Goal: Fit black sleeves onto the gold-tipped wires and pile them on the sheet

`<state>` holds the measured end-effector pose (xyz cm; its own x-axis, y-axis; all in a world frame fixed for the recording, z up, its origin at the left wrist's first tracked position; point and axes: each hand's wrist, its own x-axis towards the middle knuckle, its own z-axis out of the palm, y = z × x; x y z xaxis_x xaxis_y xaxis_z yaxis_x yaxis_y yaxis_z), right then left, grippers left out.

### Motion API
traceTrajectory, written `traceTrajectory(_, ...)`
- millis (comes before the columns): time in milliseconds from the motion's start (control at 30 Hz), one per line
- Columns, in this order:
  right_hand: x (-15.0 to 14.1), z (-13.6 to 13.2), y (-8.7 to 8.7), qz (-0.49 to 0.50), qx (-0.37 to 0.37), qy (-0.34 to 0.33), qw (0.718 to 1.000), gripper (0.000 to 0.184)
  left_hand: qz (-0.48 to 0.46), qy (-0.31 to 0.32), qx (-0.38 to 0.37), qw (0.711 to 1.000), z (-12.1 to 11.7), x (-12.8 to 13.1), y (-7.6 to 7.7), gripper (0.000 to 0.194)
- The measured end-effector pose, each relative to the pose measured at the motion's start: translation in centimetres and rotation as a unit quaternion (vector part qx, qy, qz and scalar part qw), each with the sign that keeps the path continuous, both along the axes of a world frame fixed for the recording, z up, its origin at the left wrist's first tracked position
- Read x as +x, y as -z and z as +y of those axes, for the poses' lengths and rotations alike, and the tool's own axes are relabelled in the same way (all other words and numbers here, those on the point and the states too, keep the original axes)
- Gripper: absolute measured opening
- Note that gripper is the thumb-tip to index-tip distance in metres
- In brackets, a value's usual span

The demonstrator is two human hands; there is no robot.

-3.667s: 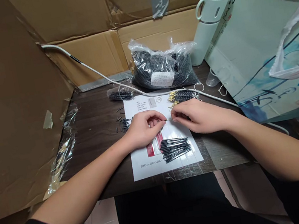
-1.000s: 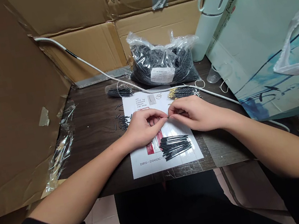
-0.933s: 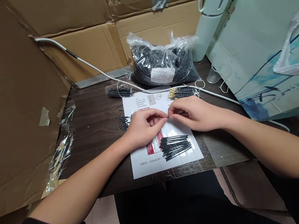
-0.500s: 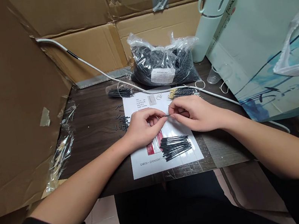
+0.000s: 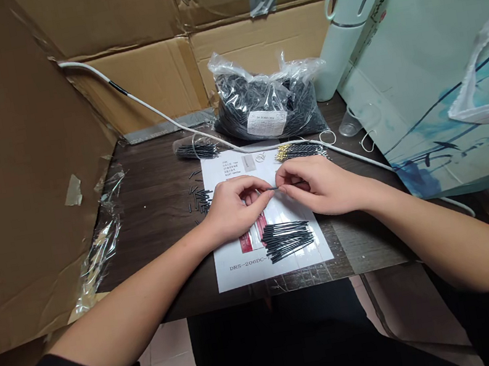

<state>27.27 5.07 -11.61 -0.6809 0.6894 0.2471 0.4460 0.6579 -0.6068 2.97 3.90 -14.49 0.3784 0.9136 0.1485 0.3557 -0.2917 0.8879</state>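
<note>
The fingertips, nearly meeting a second ago, now stand slightly apart, baring a thin dark rod (image 5: 275, 188) mid-frame. The left hand (image 5: 237, 208) and right hand (image 5: 324, 185) each pinch it, grip closed. Below, straight, glossy black rods (image 5: 288, 240) overlap on smooth white paper (image 5: 237, 279); upper centre, a crinkled clear plastic bag (image 5: 267, 95) bulges.

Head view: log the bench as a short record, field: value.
left hand: fingertips pinching one end of a thin dark rod, hand over the sheet
right hand: fingertips pinching the same rod, hand facing the left
near side: pile of black rods on the printed sheet
left of sheet: short black pieces, scattered
behind hands: gold-tipped bundle, white cable, clear bag of dark pieces
back right: pale flask
</note>
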Motion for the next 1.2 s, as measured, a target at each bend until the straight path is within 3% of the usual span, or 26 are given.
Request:
traceTrajectory(167, 0.0, 0.0, 0.0, 0.005, 0.001, 0.001, 1.000, 0.005, 0.018, 0.008, 0.005, 1.000, 0.1, -0.3, -0.1, 0.025)
traceTrajectory(267, 0.0, -0.2, -0.3, -0.005, 0.010, -0.002, 1.000, 0.006, 0.041, 0.004, 0.060, 0.997, 0.7, -1.2, -1.3, 0.032)
traceTrajectory(367, -0.3, -0.5, -0.2, -0.015, 0.025, -0.028, 0.999, 0.010, 0.124, 0.018, 0.084, 0.988, 1.9, -2.7, -3.0, 0.017)
traceTrajectory(467, -0.7, -0.9, 0.4, -0.037, 0.025, -0.053, 0.998, 0.014, 0.208, 0.128, 0.035, 0.969, 3.1, -4.2, -4.4, 0.006)
traceTrajectory(533, -0.9, -1.2, 0.9, -0.056, 0.017, -0.063, 0.996, 0.015, 0.232, 0.153, 0.021, 0.960, 3.7, -5.0, -5.0, 0.005)
traceTrajectory(700, -1.2, -1.7, 1.0, -0.075, -0.012, -0.071, 0.995, 0.013, 0.303, 0.149, -0.006, 0.941, 4.2, -6.5, -6.0, 0.003)
traceTrajectory(867, -1.3, -2.0, 0.2, -0.080, -0.049, -0.090, 0.992, 0.015, 0.368, 0.137, -0.015, 0.920, 4.4, -7.0, -6.4, 0.007)
traceTrajectory(1200, -0.9, -1.8, -1.3, -0.060, -0.080, -0.115, 0.988, 0.018, 0.368, 0.147, -0.018, 0.918, 4.5, -7.0, -6.2, 0.008)
